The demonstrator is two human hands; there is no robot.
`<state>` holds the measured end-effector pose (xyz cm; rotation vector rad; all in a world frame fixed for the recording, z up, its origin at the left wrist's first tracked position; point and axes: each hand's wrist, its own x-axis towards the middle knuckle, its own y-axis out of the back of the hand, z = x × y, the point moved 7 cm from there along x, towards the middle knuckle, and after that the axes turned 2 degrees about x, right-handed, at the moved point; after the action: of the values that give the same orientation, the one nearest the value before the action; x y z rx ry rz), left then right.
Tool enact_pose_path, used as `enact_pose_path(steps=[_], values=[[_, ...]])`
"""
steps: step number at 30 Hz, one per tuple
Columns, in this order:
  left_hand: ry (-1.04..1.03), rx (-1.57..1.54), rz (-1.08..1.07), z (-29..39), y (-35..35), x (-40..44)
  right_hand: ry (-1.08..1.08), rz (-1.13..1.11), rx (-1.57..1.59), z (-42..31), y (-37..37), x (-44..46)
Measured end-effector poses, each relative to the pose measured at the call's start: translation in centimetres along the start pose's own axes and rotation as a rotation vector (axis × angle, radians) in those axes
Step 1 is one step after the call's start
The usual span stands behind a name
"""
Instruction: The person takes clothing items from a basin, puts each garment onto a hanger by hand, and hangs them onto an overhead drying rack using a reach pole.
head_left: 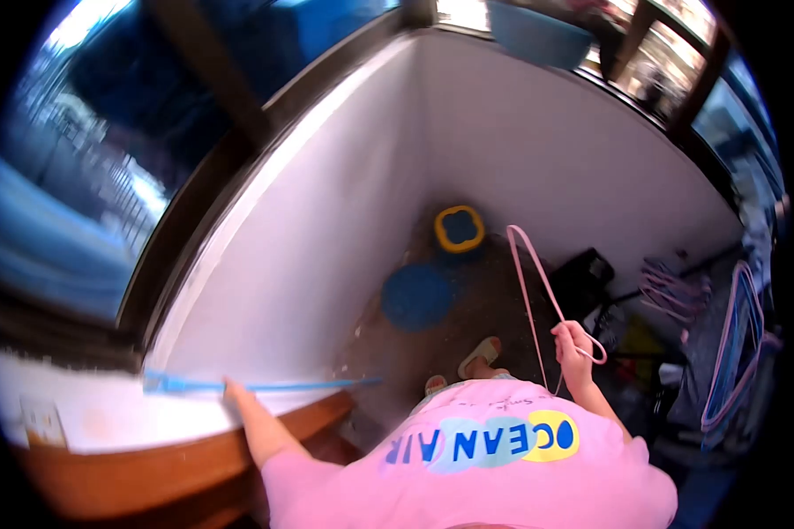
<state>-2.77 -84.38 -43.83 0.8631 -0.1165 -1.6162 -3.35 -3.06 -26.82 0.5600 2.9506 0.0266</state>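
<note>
My right hand (572, 339) is closed around a pink clothes hanger (535, 256), which stands up on its narrow side over the floor. Stretched out to the left, my left hand (235, 391) has its fingers around a long, thin blue rod (304, 385). The rod lies level in front of the white wall, above a brown wooden ledge (163, 465). Its left end is thicker and blurred, so I cannot tell what is fixed there.
Pink and blue hangers (734, 348) hang at the right, with more pink hangers (673, 291) beside them. On the floor stand a round blue stool (417, 297) and a yellow-rimmed stool (459, 229). A black container (584, 275) sits against the wall. Windows (79, 176) run along the left.
</note>
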Motion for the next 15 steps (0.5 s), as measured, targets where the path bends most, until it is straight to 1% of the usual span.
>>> enact_pose_path(steps=[1,2,3,4,5,6,9,11,12,13,14,15], values=[[0.043,0.062,0.001,-0.5,0.0,2.6,-0.018,0.025,-0.007,0.4,0.6,0.8],[0.057,0.082,-0.076,-0.6,0.1,-0.4,-0.037,0.037,-0.018,0.7,1.2,1.7],[0.037,0.07,-0.158,-0.9,-0.1,-1.8,0.003,0.038,-0.025,0.8,1.6,2.6],[0.022,0.072,-0.191,-1.5,-2.3,-3.6,0.051,0.03,-0.029,0.7,2.3,4.0],[0.07,-0.017,-0.191,-2.3,-4.0,-5.1,0.066,0.049,-0.03,0.4,3.0,5.2],[0.117,-0.104,-0.184,-2.6,-5.3,-6.4,0.124,0.052,-0.127,0.8,4.0,6.5],[0.262,-0.364,-0.14,-2.2,-8.9,-9.6,0.204,0.125,-0.143,-1.9,5.4,9.0],[0.251,-0.347,-0.383,-0.3,-18.4,-12.8,0.284,0.26,-0.139,-3.5,6.9,10.0],[0.068,-0.234,-0.514,2.2,-23.4,-16.9,0.284,0.274,-0.132,-3.2,7.6,10.8],[-0.091,-0.231,-0.695,5.6,-28.1,-23.8,0.308,0.233,-0.115,-2.6,8.1,11.7],[-0.244,-0.24,-0.89,9.2,-31.8,-32.6,0.329,0.191,-0.098,-2.3,8.5,12.5],[-0.433,-0.267,-1.107,13.3,-34.2,-42.9,0.294,0.143,-0.171,-2.1,8.8,13.1]])
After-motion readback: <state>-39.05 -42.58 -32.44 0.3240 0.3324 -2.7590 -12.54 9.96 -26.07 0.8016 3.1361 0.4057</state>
